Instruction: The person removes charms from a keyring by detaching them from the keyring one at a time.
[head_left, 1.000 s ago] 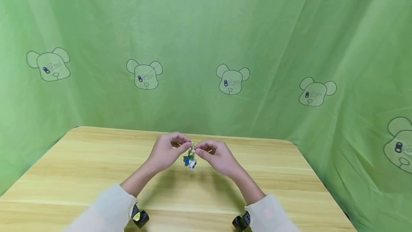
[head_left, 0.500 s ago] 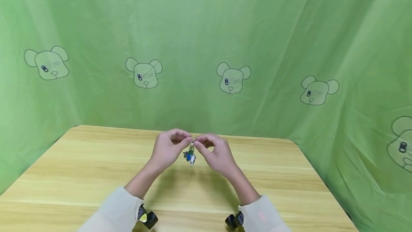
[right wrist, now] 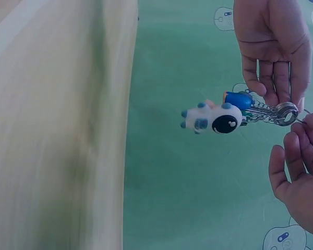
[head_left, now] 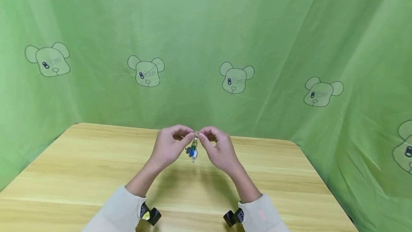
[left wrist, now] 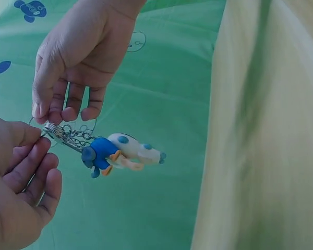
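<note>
Between my hands hangs a bunch of keychains with small figures on chains. My left hand and right hand pinch a thin wire ring at the top, fingertips close together. In the left wrist view, my left hand is at lower left and my right hand above. The metal key rings cluster at the fingertips. Below them dangle a white figure with a black visor and a blue figure. Fingertips partly hide the wire ring.
The wooden table lies below the raised hands. Behind it hangs a green curtain printed with bear heads. Black wrist cameras sit at both sleeve cuffs.
Both hands have risen slightly in the head view, carrying the keychains up with them. The fingertips are still at the rings, and the dangling figures have turned a little.
</note>
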Tool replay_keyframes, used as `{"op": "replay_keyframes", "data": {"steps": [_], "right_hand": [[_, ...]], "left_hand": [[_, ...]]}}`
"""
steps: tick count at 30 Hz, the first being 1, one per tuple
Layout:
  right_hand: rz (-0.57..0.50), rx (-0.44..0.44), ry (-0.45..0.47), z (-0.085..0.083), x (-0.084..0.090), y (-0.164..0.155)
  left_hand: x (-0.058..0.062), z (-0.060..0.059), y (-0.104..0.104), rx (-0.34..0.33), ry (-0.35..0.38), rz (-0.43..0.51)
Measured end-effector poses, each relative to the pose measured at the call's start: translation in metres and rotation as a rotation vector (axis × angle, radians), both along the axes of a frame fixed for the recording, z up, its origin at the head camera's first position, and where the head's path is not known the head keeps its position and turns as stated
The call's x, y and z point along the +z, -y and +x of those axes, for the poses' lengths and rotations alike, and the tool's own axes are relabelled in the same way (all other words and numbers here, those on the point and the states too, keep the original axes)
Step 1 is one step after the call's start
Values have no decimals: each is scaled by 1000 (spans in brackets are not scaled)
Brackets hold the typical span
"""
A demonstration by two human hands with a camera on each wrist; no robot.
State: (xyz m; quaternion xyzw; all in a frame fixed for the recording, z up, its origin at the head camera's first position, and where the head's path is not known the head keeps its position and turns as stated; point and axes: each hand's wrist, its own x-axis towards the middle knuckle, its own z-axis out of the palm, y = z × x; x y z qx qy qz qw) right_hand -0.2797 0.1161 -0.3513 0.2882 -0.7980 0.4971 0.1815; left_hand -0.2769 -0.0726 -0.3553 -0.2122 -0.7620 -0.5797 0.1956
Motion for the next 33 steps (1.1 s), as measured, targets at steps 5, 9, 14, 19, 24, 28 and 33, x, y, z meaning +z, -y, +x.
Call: {"op": "replay_keyframes", "data": {"steps": [5,9,14,19,24,28,33], "right_hand": [[-31,11,-10,0,3,-1],[-54,5,-13,1,6,-2],[-81,12,-21,1,7,-2],[-98,9,-54,2,6,-1],[-86,-1,-74,2,6,0],[-77,3,-77,1,5,-1],[-60,9,-87,1,4,-2]], "left_hand": [[6,0,-2,-7,-56,-24],[9,1,-3,7,-81,-20],[12,2,-6,27,-77,26],[12,2,-8,32,-52,62],[11,2,-9,30,-53,62],[10,2,-10,20,-54,38],[13,4,-8,41,-138,-55]]}}
